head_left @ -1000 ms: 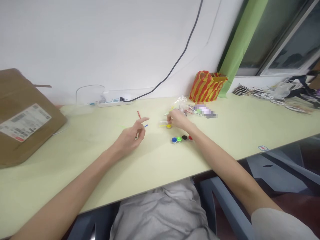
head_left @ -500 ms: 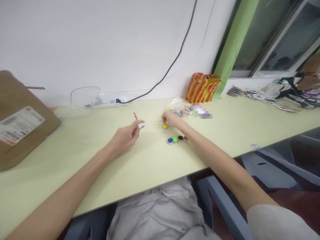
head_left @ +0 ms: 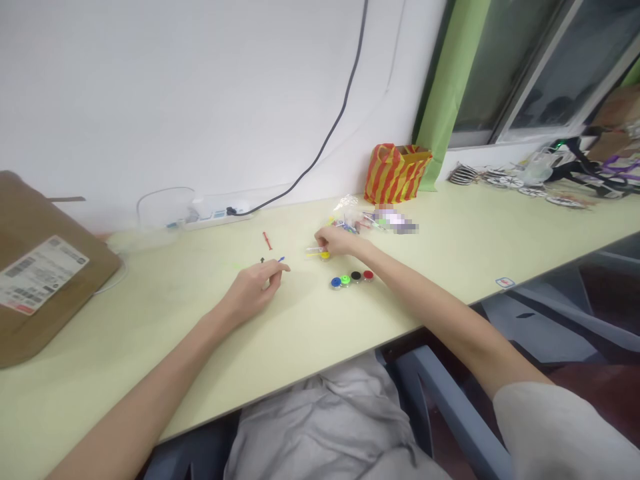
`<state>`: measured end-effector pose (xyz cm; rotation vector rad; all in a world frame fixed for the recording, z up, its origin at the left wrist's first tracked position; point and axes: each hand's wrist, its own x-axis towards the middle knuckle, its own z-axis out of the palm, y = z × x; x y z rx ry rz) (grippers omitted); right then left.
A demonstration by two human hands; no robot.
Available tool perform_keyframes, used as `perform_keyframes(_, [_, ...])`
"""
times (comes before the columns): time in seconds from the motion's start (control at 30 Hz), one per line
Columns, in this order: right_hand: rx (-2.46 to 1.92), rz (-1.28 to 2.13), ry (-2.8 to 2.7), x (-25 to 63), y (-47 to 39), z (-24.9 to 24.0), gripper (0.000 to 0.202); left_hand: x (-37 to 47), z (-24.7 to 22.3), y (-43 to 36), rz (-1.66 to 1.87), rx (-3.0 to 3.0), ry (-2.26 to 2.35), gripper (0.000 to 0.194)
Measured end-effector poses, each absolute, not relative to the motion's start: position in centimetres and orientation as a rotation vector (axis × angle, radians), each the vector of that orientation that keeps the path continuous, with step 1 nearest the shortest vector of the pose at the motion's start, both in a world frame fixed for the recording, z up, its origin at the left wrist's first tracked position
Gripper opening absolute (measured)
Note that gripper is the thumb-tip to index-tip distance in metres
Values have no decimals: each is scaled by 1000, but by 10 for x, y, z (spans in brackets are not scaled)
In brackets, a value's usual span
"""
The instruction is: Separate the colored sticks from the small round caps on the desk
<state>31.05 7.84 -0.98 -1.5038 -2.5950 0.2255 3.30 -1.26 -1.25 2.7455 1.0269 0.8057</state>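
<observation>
Centre frame, right hand [head_left: 338,241] at white stick [head_left: 313,249], best handled lightly beside the yellow disc [head_left: 325,256]; left hand [head_left: 253,285] curled, either grip's hold unclear.

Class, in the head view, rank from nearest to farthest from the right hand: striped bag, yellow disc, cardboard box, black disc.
1. Yellow disc, beside the right hand
2. Black disc, toward the front edge
3. Striped bag, back right
4. Cardboard box, far left
</observation>
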Motion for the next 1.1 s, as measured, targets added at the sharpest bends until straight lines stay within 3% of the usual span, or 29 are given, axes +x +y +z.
perform_keyframes(0.2, [-1292, 45, -2485, 326, 25, 22, 17, 30, -15, -15, 813, 2707, 1034, 29])
perform_keyframes(0.37, [-1275, 593, -2724, 326, -23, 43, 8, 32, -16, -15, 801, 2679, 1029, 28])
perform_keyframes(0.43, [-1290, 645, -2771, 321, -29, 40, 12, 32, -16, -16, 795, 2684, 1017, 28])
perform_keyframes(0.8, [-1102, 296, -2896, 228, -19, 21, 20, 22, -19, -9, 877, 2595, 1131, 28])
perform_keyframes(1.1, [-1196, 161, -2866, 229, -31, 9, 17, 24, -17, -11, 949, 2588, 1122, 29])
